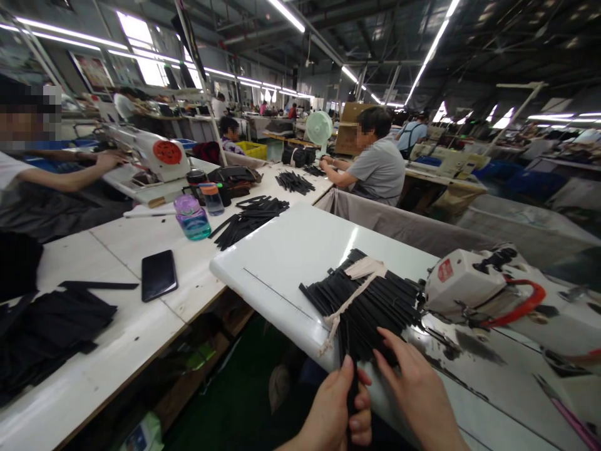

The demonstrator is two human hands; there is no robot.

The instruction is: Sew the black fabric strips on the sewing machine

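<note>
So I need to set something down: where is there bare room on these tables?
The white table is bare beyond the tied bundle of black strips, toward its far corner. The long bench is free between the phone and the black fabric pile. Crowded: around the sewing machine and near the left hand and right hand.

Factory hall — long white tables [117, 351], ceiling strip lights [286, 12], green floor [244, 401]

Bright, even light falls from tube lamps [286, 14] at 12 to 2 o'clock. A window [136, 28] at 11 is blown out. Glare streaks the white table [347, 241]. Edges bow; the far hall softens.
</note>
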